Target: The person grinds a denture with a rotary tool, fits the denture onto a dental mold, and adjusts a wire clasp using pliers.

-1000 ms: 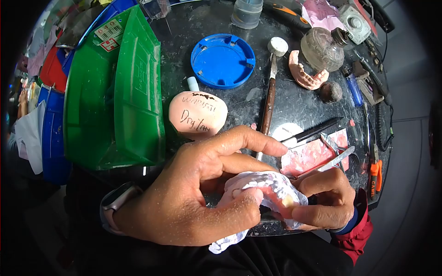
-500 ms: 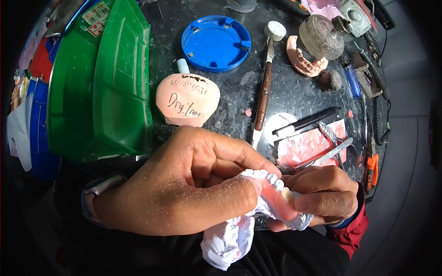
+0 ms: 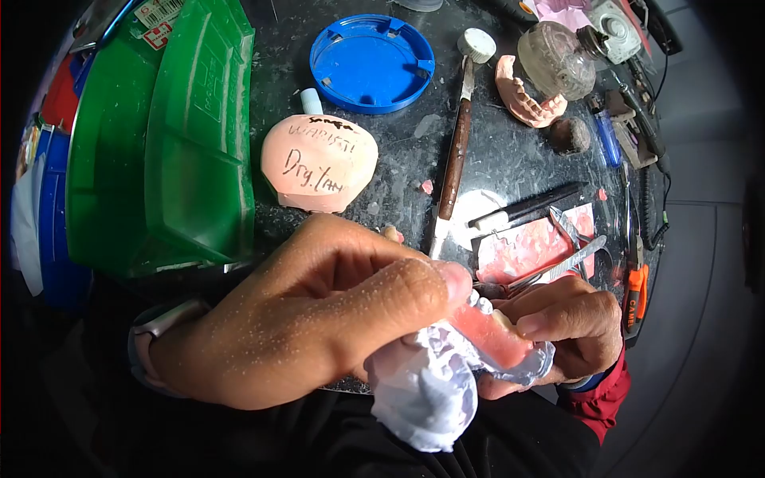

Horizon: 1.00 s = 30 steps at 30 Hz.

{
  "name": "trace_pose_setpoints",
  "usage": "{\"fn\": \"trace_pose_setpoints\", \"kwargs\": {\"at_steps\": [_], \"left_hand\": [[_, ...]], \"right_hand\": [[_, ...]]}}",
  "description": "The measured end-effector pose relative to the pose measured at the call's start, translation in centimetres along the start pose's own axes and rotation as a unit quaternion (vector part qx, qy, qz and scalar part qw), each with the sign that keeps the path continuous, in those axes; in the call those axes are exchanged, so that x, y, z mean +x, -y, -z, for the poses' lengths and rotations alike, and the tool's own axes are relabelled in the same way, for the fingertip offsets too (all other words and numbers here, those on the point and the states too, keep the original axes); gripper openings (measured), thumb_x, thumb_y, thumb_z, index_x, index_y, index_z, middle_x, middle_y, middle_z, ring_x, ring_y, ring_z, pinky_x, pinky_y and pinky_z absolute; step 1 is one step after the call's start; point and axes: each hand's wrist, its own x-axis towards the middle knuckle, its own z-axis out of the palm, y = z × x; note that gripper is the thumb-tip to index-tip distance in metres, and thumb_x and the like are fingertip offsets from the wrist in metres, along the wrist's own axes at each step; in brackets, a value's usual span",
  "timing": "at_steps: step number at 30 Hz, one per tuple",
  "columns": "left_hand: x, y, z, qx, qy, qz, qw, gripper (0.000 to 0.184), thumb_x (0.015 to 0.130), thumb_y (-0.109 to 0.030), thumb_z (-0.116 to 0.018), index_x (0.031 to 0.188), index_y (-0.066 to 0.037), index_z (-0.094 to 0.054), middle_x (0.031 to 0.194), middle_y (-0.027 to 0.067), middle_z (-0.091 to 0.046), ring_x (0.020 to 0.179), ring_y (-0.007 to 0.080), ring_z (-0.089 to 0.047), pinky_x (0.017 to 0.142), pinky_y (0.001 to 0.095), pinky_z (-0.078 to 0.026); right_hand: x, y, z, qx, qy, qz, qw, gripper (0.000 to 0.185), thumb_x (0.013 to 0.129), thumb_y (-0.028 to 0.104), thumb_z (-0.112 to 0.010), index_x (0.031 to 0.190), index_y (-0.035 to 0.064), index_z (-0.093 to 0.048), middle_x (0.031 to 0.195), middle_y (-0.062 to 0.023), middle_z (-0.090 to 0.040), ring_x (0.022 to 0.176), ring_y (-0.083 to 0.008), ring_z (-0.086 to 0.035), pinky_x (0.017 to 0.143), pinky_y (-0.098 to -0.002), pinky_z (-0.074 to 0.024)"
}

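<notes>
We see white glare on the dark tabletop [image 3: 402,159] and corners falling to black. Our wide view bows toward its edges; the left hand [image 3: 311,327] is brightly lit.

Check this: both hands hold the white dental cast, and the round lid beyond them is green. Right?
Not quite: the round lid is blue, as the head view shows. The left hand and right hand do hold the white dental cast.
</notes>
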Motion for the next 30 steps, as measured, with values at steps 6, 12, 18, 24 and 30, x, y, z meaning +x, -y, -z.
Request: {"fn": "trace_pose_setpoints", "kwargs": {"at_steps": [6,12,18,24,30], "left_hand": [[0.1,0.6,0.2,-0.033,0.011,-0.023,0.999,0.046,0.088,-0.007,-0.046,0.128,0.013,-0.034,0.103,0.0285,-0.06,0.086,0.03,-0.065,0.071,0.0353,-0.057],[0.4,1.5,-0.3,0.011,0.023,-0.061,0.998,0.054,0.081,-0.004,-0.059,0.128,0.011,-0.037,0.109,0.0202,-0.06,0.098,0.02,-0.061,0.081,0.0279,-0.05],[0.8,2.1,0.1,0.096,0.026,-0.088,0.991,0.053,0.076,-0.003,-0.067,0.122,0.009,-0.046,0.108,0.0137,-0.06,0.098,0.0127,-0.058,0.083,0.0242,-0.045],[0.9,2.1,0.0,0.143,0.013,-0.122,0.982,0.049,0.072,-0.002,-0.066,0.117,0.009,-0.049,0.1,0.0119,-0.062,0.091,0.0126,-0.06,0.08,0.0242,-0.046],[1.0,1.8,0.0,0.2,0.011,-0.132,0.971,0.049,0.07,-0.002,-0.067,0.115,0.01,-0.05,0.1,0.0133,-0.062,0.09,0.0125,-0.061,0.079,0.0242,-0.047]], "right_hand": [[0.3,-0.2,-0.3,-0.01,-0.019,0.042,0.999,0.043,0.06,0.017,-0.086,0.094,0.0048,-0.063,0.083,-0.0124,-0.065,0.075,-0.0215,-0.067,0.066,-0.0309,-0.0553],[0.8,-0.8,-0.5,-0.031,-0.049,0.129,0.99,0.037,0.065,0.011,-0.082,0.094,0.0009,-0.062,0.081,-0.0116,-0.063,0.066,-0.0191,-0.064,0.057,-0.0282,-0.053],[0.8,-1.5,-1.4,0.006,-0.066,0.223,0.973,0.029,0.072,0.002,-0.073,0.097,-0.0059,-0.06,0.078,-0.0141,-0.061,0.059,-0.0194,-0.063,0.047,-0.0272,-0.0522],[0.7,-1.6,-1.3,0.022,-0.046,0.244,0.968,0.019,0.077,-0.003,-0.063,0.094,-0.0084,-0.06,0.08,-0.0175,-0.061,0.06,-0.0204,-0.063,0.046,-0.0273,-0.0522],[0.9,-1.5,-1.2,0.002,-0.042,0.25,0.967,0.017,0.076,-0.002,-0.063,0.092,-0.0083,-0.06,0.079,-0.0172,-0.061,0.059,-0.0194,-0.062,0.044,-0.026,-0.0506]]}}
